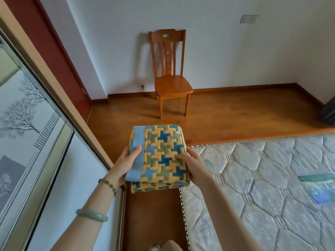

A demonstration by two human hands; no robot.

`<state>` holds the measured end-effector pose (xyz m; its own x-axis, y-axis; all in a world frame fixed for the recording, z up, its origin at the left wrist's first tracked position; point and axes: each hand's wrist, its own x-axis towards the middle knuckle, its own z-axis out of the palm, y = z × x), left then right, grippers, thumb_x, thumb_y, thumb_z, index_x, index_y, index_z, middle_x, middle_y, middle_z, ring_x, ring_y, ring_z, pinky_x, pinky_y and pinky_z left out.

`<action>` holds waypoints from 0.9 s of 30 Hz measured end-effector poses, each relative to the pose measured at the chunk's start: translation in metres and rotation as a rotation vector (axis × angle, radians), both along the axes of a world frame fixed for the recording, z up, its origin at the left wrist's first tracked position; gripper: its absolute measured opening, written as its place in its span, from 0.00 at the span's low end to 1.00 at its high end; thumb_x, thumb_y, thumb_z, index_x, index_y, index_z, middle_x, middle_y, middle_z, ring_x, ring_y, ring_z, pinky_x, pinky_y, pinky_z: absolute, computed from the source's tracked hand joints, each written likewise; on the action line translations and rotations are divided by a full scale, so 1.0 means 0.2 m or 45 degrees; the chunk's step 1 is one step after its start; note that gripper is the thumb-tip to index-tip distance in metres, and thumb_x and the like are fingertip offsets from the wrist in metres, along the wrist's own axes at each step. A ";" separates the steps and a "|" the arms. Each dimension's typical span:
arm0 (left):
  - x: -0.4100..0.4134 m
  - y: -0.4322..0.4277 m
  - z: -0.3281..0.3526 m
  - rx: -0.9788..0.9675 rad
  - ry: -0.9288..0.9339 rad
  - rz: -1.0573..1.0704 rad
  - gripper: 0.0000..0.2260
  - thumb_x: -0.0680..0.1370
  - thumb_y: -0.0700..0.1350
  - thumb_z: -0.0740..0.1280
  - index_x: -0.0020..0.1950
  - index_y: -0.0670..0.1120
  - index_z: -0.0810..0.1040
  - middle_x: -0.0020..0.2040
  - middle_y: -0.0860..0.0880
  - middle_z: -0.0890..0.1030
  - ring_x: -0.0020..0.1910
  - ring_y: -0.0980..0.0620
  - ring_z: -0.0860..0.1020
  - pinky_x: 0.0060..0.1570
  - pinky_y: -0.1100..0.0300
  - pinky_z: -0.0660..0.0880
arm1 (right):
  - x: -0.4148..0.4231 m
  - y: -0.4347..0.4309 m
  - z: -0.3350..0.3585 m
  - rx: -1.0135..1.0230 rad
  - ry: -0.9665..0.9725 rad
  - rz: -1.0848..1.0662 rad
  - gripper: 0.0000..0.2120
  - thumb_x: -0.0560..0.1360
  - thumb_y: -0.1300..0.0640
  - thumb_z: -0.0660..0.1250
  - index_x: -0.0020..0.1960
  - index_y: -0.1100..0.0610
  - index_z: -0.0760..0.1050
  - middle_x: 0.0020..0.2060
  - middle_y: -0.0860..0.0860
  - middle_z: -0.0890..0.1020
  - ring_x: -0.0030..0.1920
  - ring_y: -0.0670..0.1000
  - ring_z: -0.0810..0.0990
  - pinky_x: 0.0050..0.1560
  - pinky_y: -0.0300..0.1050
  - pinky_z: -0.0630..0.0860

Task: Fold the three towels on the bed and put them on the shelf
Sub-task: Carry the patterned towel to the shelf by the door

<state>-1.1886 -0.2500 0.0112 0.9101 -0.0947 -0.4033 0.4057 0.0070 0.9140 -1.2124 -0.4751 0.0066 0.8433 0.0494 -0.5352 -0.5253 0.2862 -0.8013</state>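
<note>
Nothing written could be read anywhere. The label (320, 189) on the bed (253, 178) showed only a blurred blue-green picture, and any lettering on it was too small to tell.

- The head-worn camera looks forward and down from head height, close above the folded towels (163, 154).
- It faces a chair (172, 84) against the far wall (235, 51), the mattress (262, 178) at right.

Left hand (125, 164) wrist: brown beaded bracelet (108, 184). Forearm above it: smooth pale green bangle (91, 215). Both forearms bare.
</note>
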 end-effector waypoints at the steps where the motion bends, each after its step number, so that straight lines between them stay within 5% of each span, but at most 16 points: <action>1: 0.05 0.02 0.00 -0.019 0.021 0.029 0.19 0.78 0.52 0.64 0.68 0.49 0.69 0.55 0.50 0.81 0.48 0.52 0.82 0.35 0.63 0.79 | 0.08 0.02 -0.02 0.004 0.003 0.017 0.18 0.75 0.63 0.66 0.63 0.58 0.70 0.51 0.59 0.83 0.47 0.57 0.85 0.41 0.52 0.82; 7: 0.41 0.10 -0.04 -0.099 0.088 0.152 0.21 0.77 0.53 0.66 0.69 0.50 0.70 0.56 0.49 0.82 0.47 0.52 0.84 0.38 0.58 0.80 | 0.57 0.09 -0.11 0.009 0.061 0.078 0.33 0.71 0.61 0.70 0.72 0.59 0.61 0.55 0.61 0.81 0.49 0.59 0.85 0.43 0.54 0.82; 11: 0.75 0.10 -0.07 -0.095 0.060 0.242 0.17 0.78 0.51 0.65 0.66 0.49 0.70 0.52 0.51 0.81 0.41 0.55 0.84 0.30 0.64 0.77 | 0.97 0.11 -0.13 0.020 0.035 0.178 0.32 0.72 0.61 0.70 0.72 0.59 0.60 0.55 0.60 0.82 0.49 0.59 0.84 0.42 0.53 0.82; 16: 1.20 0.11 -0.06 -0.190 0.072 0.402 0.17 0.77 0.52 0.66 0.65 0.51 0.72 0.53 0.47 0.82 0.46 0.50 0.83 0.35 0.59 0.79 | 1.56 0.13 -0.10 -0.014 -0.017 0.332 0.34 0.71 0.59 0.71 0.73 0.59 0.59 0.55 0.61 0.82 0.50 0.60 0.84 0.49 0.61 0.81; 20: 1.54 0.14 -0.04 -0.168 0.051 0.502 0.19 0.76 0.53 0.67 0.66 0.51 0.73 0.56 0.47 0.82 0.52 0.47 0.82 0.42 0.55 0.79 | 1.98 0.17 -0.07 -0.021 0.010 0.415 0.32 0.72 0.60 0.70 0.72 0.58 0.59 0.53 0.61 0.83 0.47 0.59 0.85 0.43 0.56 0.82; 24: 1.80 0.22 -0.05 -0.124 0.016 0.576 0.16 0.79 0.50 0.64 0.65 0.49 0.73 0.51 0.50 0.81 0.46 0.52 0.81 0.31 0.65 0.77 | 2.32 0.28 -0.05 -0.049 -0.007 0.540 0.29 0.73 0.61 0.70 0.70 0.59 0.61 0.52 0.61 0.83 0.47 0.59 0.85 0.46 0.57 0.82; 27: 1.97 0.31 -0.10 -0.141 0.025 0.584 0.14 0.80 0.49 0.63 0.65 0.50 0.72 0.53 0.49 0.81 0.43 0.59 0.83 0.33 0.67 0.78 | 2.54 0.38 -0.07 -0.046 0.002 0.609 0.32 0.73 0.61 0.70 0.72 0.59 0.60 0.53 0.61 0.83 0.48 0.60 0.84 0.48 0.58 0.81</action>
